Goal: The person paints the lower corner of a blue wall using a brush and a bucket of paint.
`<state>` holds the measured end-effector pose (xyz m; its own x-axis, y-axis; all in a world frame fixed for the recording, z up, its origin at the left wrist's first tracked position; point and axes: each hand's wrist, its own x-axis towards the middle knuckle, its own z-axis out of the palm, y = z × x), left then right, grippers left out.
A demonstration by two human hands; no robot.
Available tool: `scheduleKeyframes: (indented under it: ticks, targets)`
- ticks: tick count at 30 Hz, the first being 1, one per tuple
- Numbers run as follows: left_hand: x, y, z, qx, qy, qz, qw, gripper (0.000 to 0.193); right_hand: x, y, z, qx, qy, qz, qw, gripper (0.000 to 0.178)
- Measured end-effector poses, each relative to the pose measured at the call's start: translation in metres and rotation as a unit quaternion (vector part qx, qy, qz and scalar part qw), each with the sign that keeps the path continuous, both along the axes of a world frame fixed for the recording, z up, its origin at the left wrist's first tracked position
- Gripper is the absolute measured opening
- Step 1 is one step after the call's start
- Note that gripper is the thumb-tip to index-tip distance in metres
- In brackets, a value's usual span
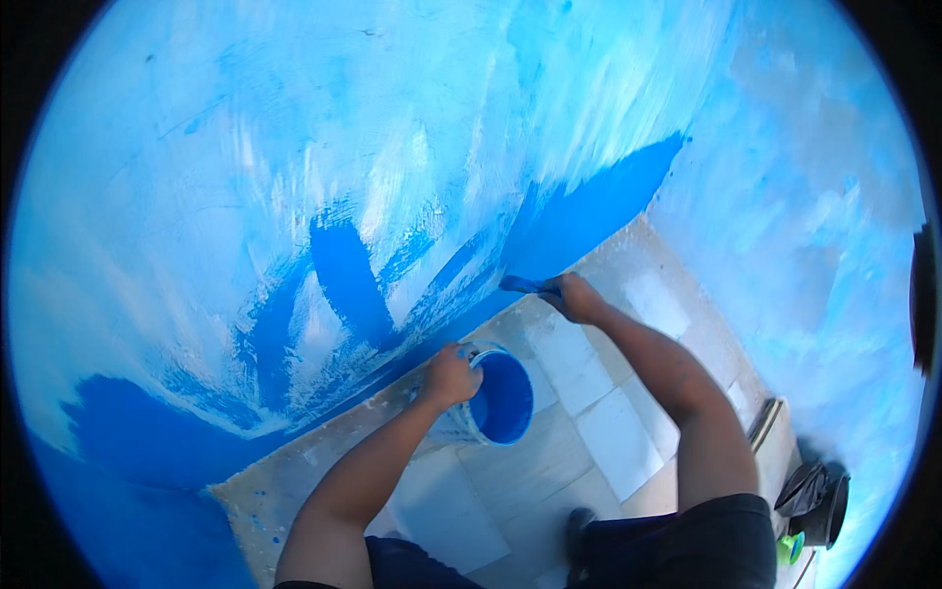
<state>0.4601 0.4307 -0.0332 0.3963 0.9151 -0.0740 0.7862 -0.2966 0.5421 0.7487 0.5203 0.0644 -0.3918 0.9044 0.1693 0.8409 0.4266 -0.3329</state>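
My left hand (452, 375) is closed on the rim of a whitish bucket (453, 424), which is tilted so its blue-coated inside shows. In my right hand (579, 297) is a paintbrush (526, 285), its bristles blue and touching the foot of the wall, just above the floor. Fresh dark blue paint (579, 218) runs along the bottom of the light blue wall (294, 108), with separate broad strokes (351, 285) reaching higher. My fingers hide most of the brush handle.
Pale tiles (574, 363) cover the floor, speckled with blue drops near the left corner. A second wall (805, 196) meets the painted one at the right. Against it stand a black bin (829, 506) and a small green container (789, 548). My dark shoe (581, 530) shows below.
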Motion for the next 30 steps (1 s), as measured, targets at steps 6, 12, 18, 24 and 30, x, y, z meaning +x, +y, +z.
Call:
scheduleKeyframes:
  ticks: [6, 12, 18, 24, 30]
  targets:
    - [0.028, -0.005, 0.006, 0.027, -0.032, 0.081, 0.996, 0.045, 0.021, 0.014, 0.063, 0.054, 0.075, -0.082, 0.992, 0.027]
    - [-0.009, 0.004, -0.040, 0.111, 0.032, 0.037, 0.993, 0.035, 0.029, 0.023, 0.048, 0.139, 0.328, -0.181, 0.917, 0.021]
    - [0.008, -0.014, -0.014, 0.237, 0.112, 0.005, 0.965, 0.016, 0.021, 0.012, -0.041, 0.033, 0.143, -0.048, 0.988, 0.022]
    - [0.017, -0.024, 0.010, 0.217, 0.127, 0.005, 0.968, 0.018, 0.040, 0.014, 0.038, 0.046, 0.193, -0.064, 0.978, 0.017]
    - [0.050, -0.045, 0.032, 0.081, -0.054, 0.218, 0.971, 0.028, 0.016, 0.018, 0.015, 0.203, 0.231, -0.101, 0.946, 0.027]
